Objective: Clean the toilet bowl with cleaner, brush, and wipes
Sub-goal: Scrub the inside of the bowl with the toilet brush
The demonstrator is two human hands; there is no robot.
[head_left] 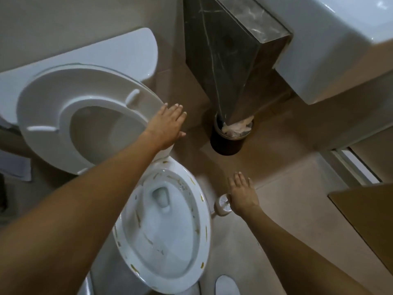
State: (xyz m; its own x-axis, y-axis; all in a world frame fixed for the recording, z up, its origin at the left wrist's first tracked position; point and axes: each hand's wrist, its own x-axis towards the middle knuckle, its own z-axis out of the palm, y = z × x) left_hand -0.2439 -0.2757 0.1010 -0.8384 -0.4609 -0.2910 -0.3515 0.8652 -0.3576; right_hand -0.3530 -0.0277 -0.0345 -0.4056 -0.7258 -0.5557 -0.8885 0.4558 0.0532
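Beige tiled bathroom floor [287, 209], dim light. White ceramic toilet bowl [165, 226] sits below me, rim streaked yellow-brown, white plastic seat [70, 116] raised. My left hand [168, 126] lies flat, fingers straight, on the seat edge; my right hand [242, 193] hangs spread, holding nothing, above the white brush holder [221, 204]. Brush likely light, stiff; take the handle. Black wastebasket [227, 141] stands nearby.

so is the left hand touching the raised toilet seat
Touching. The head view shows the left hand laid with straight fingers on the right edge of the raised toilet seat, no gap visible.
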